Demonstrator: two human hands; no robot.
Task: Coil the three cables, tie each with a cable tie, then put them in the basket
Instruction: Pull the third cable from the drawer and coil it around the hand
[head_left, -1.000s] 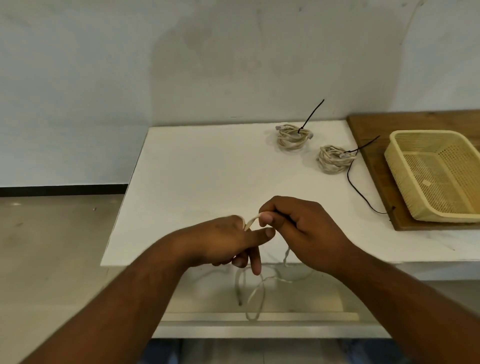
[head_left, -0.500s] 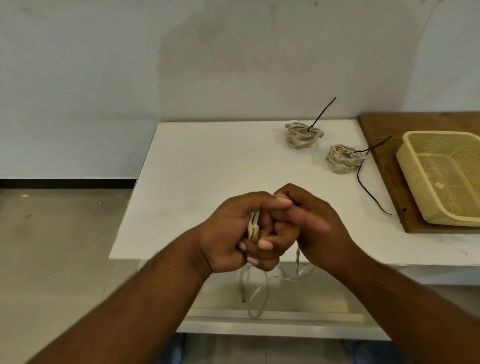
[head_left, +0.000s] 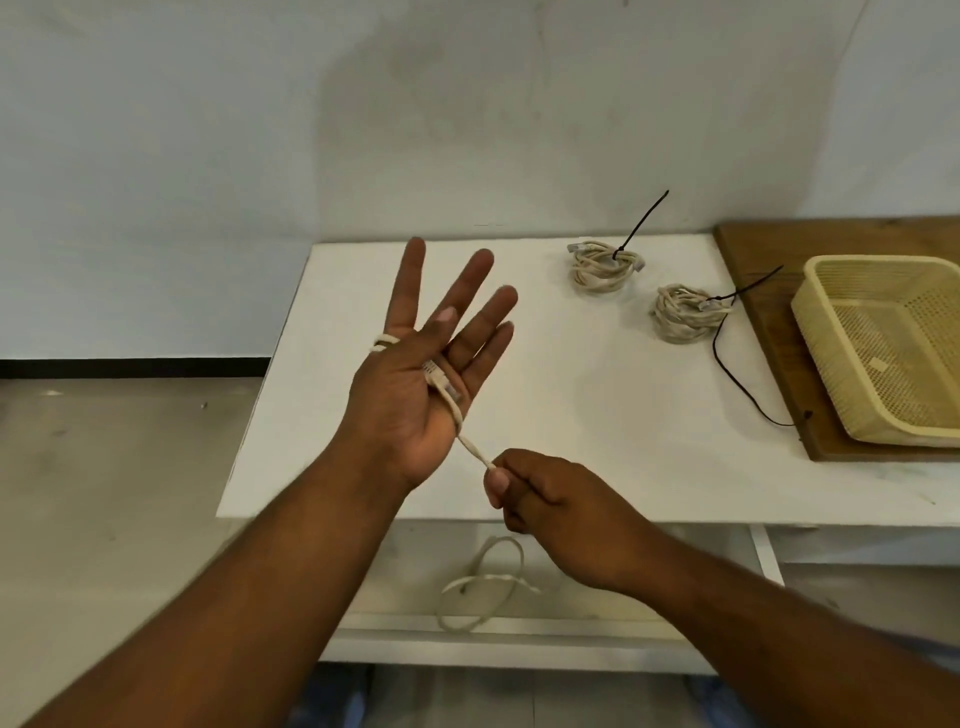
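Note:
My left hand (head_left: 426, 374) is raised palm up with fingers spread; the thumb pins the plug end of a beige cable (head_left: 470, 441) against the palm, and a turn shows behind the hand. My right hand (head_left: 540, 493) pinches the same cable just below, near the table's front edge. The cable's slack hangs in loops (head_left: 483, 587) under the table edge. Two coiled beige cables lie at the back right, one (head_left: 602, 265) and another (head_left: 683, 312), each bound with a black cable tie. The yellow basket (head_left: 826, 332) stands at the far right.
The basket rests on a wooden board (head_left: 748, 270) at the right end of the white table (head_left: 363, 467). A loose black cable tie (head_left: 737, 384) lies beside the board. A white shelf rail runs below the table front. The wall is close behind.
My hands were clasped together on the cable; now the left hand has risen and opened flat with the cable across it, and the right hand has pulled down and right.

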